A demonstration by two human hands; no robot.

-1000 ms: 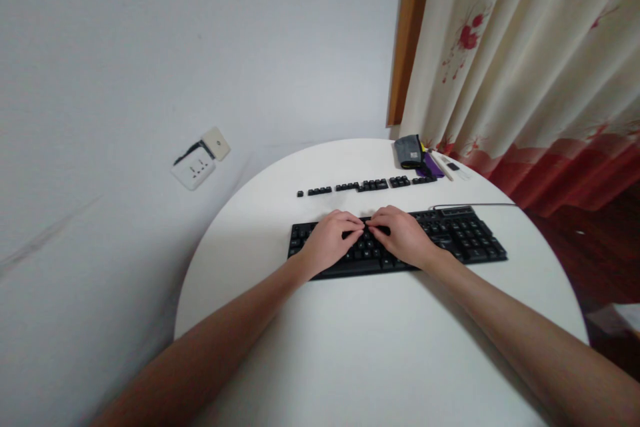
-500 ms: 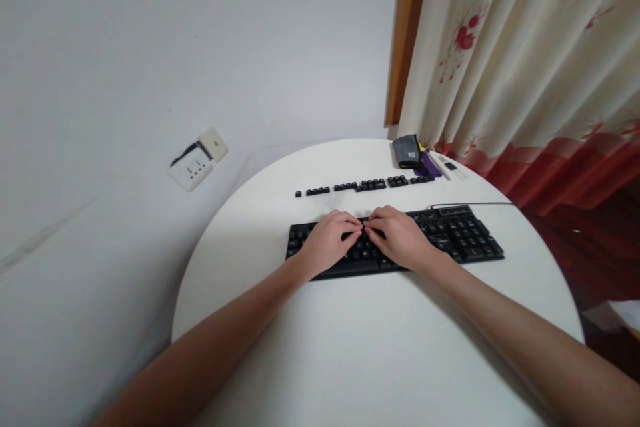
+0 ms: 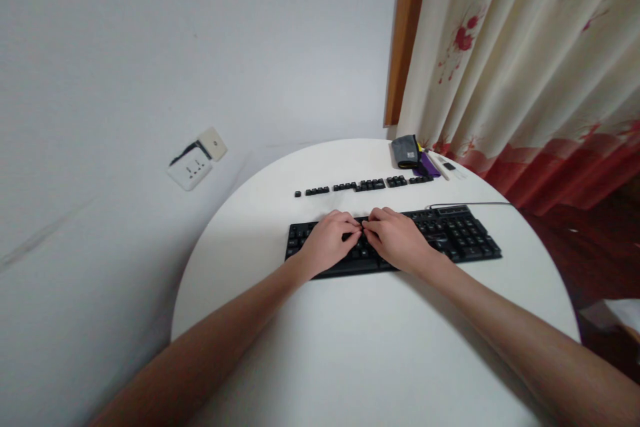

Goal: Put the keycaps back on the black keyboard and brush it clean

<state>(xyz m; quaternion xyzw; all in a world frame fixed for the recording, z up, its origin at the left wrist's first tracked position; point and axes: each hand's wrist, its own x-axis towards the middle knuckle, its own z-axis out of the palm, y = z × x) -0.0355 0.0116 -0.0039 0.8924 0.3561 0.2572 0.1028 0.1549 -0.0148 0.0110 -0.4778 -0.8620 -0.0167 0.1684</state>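
Observation:
A black computer keyboard [image 3: 463, 237] with a number pad lies across the white table. Over its middle, my left hand [image 3: 331, 240] and my right hand [image 3: 395, 237] meet with their fingertips nearly touching. Both hands have thumb and fingers pinched together at the keys. Whatever sits between those fingertips is too small and covered to make out. Beyond the keyboard, a row of loose black keycaps [image 3: 371, 185] lies on the table in several short groups.
The round white table [image 3: 240, 267] stands by a wall with a socket plate [image 3: 190, 169]. At its far right are a grey cloth pouch [image 3: 405, 151], a purple item [image 3: 427, 165] and a thin cable [image 3: 470, 203]. A patterned curtain [image 3: 500, 80] hangs behind.
My right hand has closed in very slightly toward the left, its thumb and fingers drawn tighter. The left hand stays nearly in place. The view has shifted a touch.

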